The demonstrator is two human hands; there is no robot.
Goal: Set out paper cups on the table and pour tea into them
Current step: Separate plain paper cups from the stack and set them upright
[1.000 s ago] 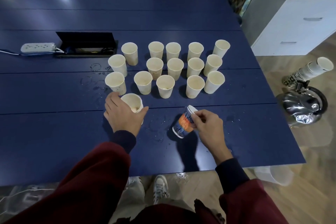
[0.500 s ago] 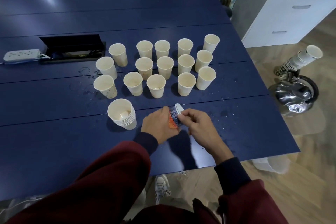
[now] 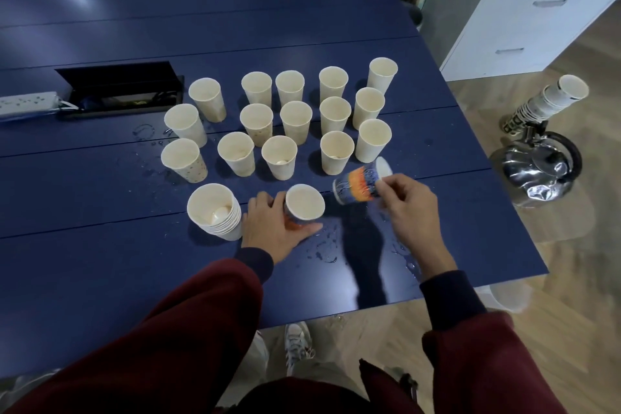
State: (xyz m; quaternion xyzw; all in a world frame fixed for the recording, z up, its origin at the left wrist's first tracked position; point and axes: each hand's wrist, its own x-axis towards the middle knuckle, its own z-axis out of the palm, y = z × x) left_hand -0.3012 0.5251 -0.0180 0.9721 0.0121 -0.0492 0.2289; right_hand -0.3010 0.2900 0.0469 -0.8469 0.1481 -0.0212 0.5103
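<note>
Several cream paper cups (image 3: 291, 123) stand upright in rows on the blue table (image 3: 100, 272). A nested stack of cups (image 3: 215, 210) stands at the near left of the group. My left hand (image 3: 274, 228) grips an upright patterned cup (image 3: 304, 207) on the table beside that stack. My right hand (image 3: 408, 208) holds a second patterned blue-and-orange cup (image 3: 359, 185), tilted on its side just above the table, to the right of the first. Some cups have a pale bit at the bottom.
Water drops (image 3: 324, 247) lie on the table near my hands. A silver kettle (image 3: 537, 175) sits on the floor to the right, a tilted cup stack (image 3: 551, 101) above it. A power strip (image 3: 27, 103) and open cable box (image 3: 124, 91) are at the left. White drawers (image 3: 537, 17) stand behind.
My left hand let go of the nested stack and moved right to the patterned cups. One patterned cup has been pulled off and now stands upright in my left hand; my right hand moved right.
</note>
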